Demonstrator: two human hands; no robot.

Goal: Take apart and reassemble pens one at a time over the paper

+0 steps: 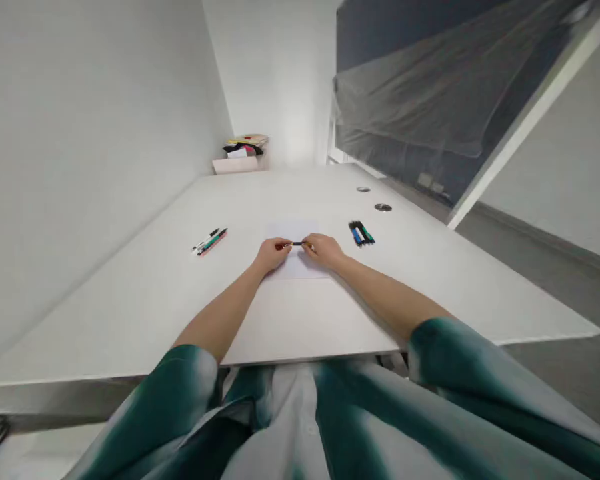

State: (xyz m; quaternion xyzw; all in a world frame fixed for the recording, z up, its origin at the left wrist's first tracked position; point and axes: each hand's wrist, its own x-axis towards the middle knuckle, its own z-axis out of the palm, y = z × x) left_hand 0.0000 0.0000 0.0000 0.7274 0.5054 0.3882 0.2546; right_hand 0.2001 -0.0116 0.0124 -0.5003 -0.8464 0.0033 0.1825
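Note:
My left hand (273, 255) and my right hand (324, 251) meet above a white sheet of paper (294, 231), pinching a thin dark pen (297, 244) between their fingertips. Both ends of the pen are hidden by my fingers. To the left of the paper lies a small group of pens (210, 241) in white, green and red-trimmed barrels. A bundle of dark pens with blue and green parts (361, 233) lies to the right. Neither group touches my hands.
The white table (130, 320) runs forward to a wall on the left. Two round cable grommets (383, 207) are set in its far right part. A pink box with piled items (243, 153) stands beyond the far end. A plastic-draped panel (430, 100) rises at the right.

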